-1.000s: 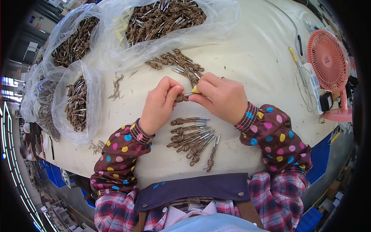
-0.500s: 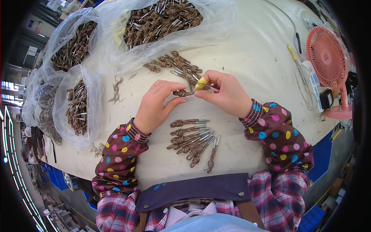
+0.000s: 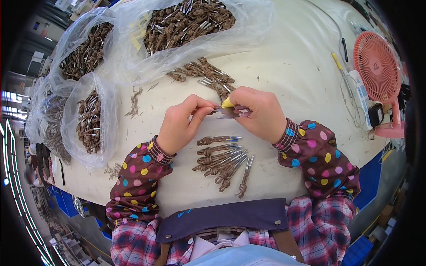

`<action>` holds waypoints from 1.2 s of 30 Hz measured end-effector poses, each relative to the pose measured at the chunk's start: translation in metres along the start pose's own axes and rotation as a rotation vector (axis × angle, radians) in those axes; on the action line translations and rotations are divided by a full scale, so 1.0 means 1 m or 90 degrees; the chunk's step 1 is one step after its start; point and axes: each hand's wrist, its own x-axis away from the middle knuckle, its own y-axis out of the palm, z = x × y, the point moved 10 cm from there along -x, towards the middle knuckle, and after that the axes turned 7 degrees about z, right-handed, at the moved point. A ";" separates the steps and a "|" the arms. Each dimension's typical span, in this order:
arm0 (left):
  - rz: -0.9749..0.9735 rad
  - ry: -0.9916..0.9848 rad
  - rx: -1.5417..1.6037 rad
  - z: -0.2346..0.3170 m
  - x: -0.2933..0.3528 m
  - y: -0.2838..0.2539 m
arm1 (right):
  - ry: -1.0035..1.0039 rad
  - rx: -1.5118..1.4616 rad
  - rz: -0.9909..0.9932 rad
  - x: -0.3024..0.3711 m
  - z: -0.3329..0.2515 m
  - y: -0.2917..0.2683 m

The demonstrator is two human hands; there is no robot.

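Observation:
My left hand [image 3: 178, 125] pinches a brown knotted cord [image 3: 214, 111] between thumb and fingertips; the fingers cover most of it. My right hand [image 3: 262, 114] is closed around small metal snips [image 3: 230, 114] with a bit of yellow at the grip. Their blades point left, right beside the cord. Below both hands, several brown knotted cords with metal tips [image 3: 219, 158] lie fanned out on the table. Beyond my hands is a loose heap of similar cords [image 3: 205, 73].
A large clear plastic bag [image 3: 248, 31] full of cords lies at the back, with a smaller bag [image 3: 112, 99] at the left. A pink fan [image 3: 376, 66] stands at the right by a power strip [image 3: 361, 95]. Cord scraps [image 3: 134, 102] lie on the pale table [image 3: 284, 57].
My right hand has turned, so the snips' blades now show, pointing at the cord. My left fingers have closed in on the cord and cover its knot.

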 end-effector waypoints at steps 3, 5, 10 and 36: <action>-0.045 -0.121 0.061 -0.012 0.003 0.005 | -0.036 0.064 -0.024 -0.001 -0.005 0.000; -0.037 -0.128 0.058 -0.015 0.004 0.005 | -0.098 0.134 -0.018 -0.001 -0.011 0.000; -0.015 -0.110 0.037 -0.019 0.004 0.005 | -0.092 0.241 0.007 -0.005 -0.020 -0.007; 0.030 -0.083 0.093 -0.014 0.006 0.007 | -0.053 0.178 0.030 -0.003 -0.006 -0.007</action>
